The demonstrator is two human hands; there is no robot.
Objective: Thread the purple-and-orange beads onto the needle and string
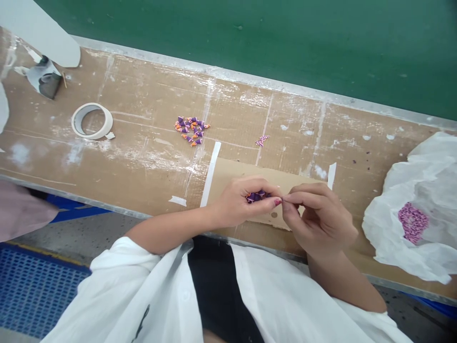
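Note:
My left hand (240, 200) is curled closed around several small purple and orange pieces (257, 195) over a cardboard sheet (235, 174) at the near edge of the bench. My right hand (316, 214) meets it fingertip to fingertip, pinching something tiny that I cannot make out. A pile of the same purple and orange pieces (191, 129) lies further back on the bench. A small cluster of pink bits (262, 140) lies to its right.
A roll of masking tape (92, 121) sits at the left. A crumpled white plastic bag (417, 209) holding pink bits (413, 222) lies at the right. White tape strips mark the brown bench (143, 124). Beyond the bench's far edge is green floor (285, 33).

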